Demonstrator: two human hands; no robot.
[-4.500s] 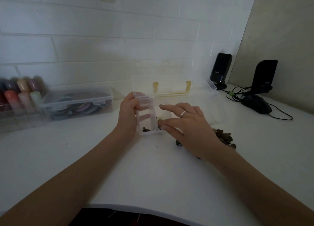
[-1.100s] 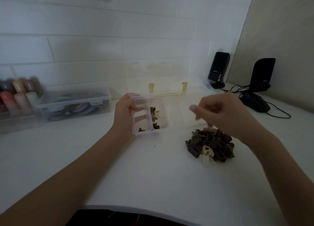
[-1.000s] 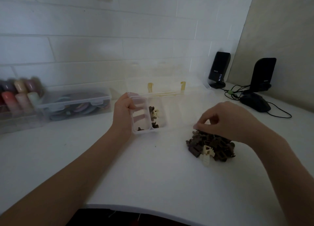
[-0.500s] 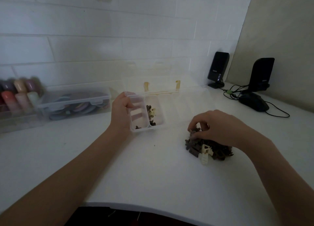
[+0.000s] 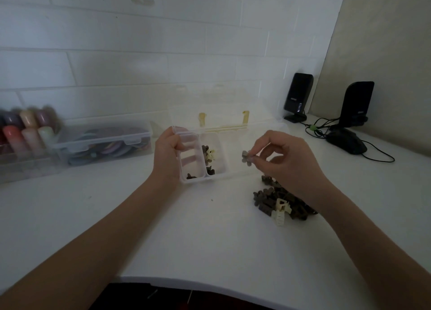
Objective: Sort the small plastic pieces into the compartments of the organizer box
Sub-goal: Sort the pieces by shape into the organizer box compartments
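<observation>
Showing two bare hands, left hand and right hand, uncovered down to the fingertips. Running bare along both forearms out to the lower corners of the view, slender, narrowing toward the wrists. Showing short, pale-looking nails on the right. Blurring in dim light, hiding finer marks on the knuckles. Glimpsing a dark patch at bottom centre; not telling whether clothing.

Single head-worn wide-angle view, looking forward and down over white table toward tiled wall at 12 o'clock. Close range: both forearms enter from bottom corners, organizer box near centre, speakers at 2 o'clock. No second view.
</observation>
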